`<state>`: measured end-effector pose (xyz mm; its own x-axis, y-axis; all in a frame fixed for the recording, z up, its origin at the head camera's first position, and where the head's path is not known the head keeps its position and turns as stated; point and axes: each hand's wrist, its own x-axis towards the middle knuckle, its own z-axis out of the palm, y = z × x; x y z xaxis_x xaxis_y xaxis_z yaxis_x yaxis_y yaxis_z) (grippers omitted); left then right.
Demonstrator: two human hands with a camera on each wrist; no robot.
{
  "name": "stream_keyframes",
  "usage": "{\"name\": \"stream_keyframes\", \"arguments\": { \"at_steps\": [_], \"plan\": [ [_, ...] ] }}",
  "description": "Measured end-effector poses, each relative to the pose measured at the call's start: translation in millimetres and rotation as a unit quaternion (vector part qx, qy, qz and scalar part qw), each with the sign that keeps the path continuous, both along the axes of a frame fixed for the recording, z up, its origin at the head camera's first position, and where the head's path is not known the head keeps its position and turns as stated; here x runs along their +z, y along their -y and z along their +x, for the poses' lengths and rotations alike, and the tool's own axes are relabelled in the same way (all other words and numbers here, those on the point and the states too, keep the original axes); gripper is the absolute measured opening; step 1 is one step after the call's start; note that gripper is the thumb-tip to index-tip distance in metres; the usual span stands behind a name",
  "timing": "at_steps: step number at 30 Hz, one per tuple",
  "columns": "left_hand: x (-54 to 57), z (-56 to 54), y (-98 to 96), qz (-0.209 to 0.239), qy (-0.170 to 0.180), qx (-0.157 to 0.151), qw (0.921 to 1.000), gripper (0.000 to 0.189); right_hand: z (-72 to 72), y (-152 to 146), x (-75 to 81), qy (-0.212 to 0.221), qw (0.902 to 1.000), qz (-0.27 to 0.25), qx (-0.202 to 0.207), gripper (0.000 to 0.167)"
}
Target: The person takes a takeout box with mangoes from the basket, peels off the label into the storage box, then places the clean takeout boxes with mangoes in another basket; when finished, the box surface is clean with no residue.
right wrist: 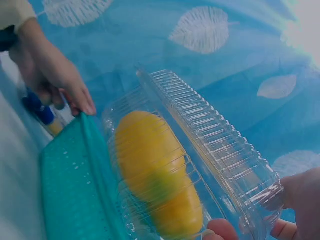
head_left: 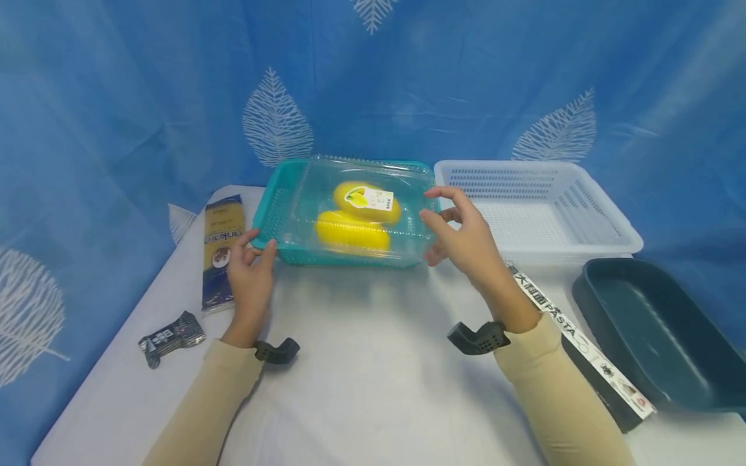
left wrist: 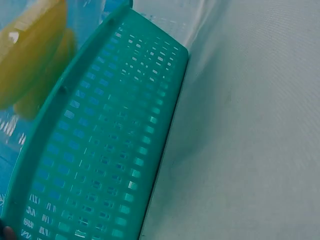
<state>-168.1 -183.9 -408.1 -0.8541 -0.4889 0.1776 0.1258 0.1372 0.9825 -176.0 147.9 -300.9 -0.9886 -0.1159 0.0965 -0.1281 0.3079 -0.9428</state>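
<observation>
Nearest you, your beige sleeves (head_left: 195, 411) reach forward over the white table (head_left: 361, 382); to your right the long pasta box (head_left: 583, 353) slants away from you, just beside the dark green tray (head_left: 653, 330); to your left lies a small black packet (head_left: 171, 336), and each of your wrists carries a black wrist device (head_left: 479, 338).

Farther on, your left hand (head_left: 250, 278) pinches the near left corner of the teal basket (head_left: 266, 217), thumb and fingers curled over its rim; beside that hand lies a blue and gold pack (head_left: 223, 252), apart from the basket; your right hand (head_left: 466, 236) grips the right end of the clear container (head_left: 412, 194) between thumb and fingers.

The container lies over the teal basket's opening, with two yellow fruits (head_left: 352, 233) inside, one partly over the other, and a label (head_left: 377, 199) above the farther one; whether the container rests on the basket, you cannot tell from these views; to its right stands the white basket (head_left: 513, 220), beyond your right hand; behind everything hangs a blue curtain (head_left: 408, 77) with white leaves.
</observation>
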Motion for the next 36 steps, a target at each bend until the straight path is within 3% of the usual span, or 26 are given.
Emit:
{"name": "stream_keyframes", "arguments": {
  "at_steps": [8, 15, 22, 28, 36],
  "plan": [
    [7.5, 2.1, 5.0, 0.014, -0.007, -0.002, 0.9999, 0.045, 44.4, -19, -5.9, 0.007, 1.0, 0.006, -0.003, 0.043],
    [6.2, 0.8, 8.7, 0.014, 0.019, -0.004, 0.9997, 0.048, 83.8, -41, -20.9, -0.01, 0.9983, 0.056, -0.011, 0.04],
    [1.9, 0.6, 5.8, 0.026, 0.034, -0.006, 0.9991, 0.048, 113.6, -51, -39.6, 0.002, 0.9998, 0.019, -0.004, 0.039],
    [2.2, 2.9, 2.0, 0.021, 0.017, -0.004, 0.9996, 0.047, 125.2, -55, -57.5, 0.018, 0.9996, 0.016, -0.01, 0.039],
    [2.2, 3.5, -0.3, 0.02, 0.015, -0.012, 0.9996, 0.047, 124.6, -65, -80.0, 0.021, 0.9992, 0.025, -0.024, 0.039]
  ]
}}
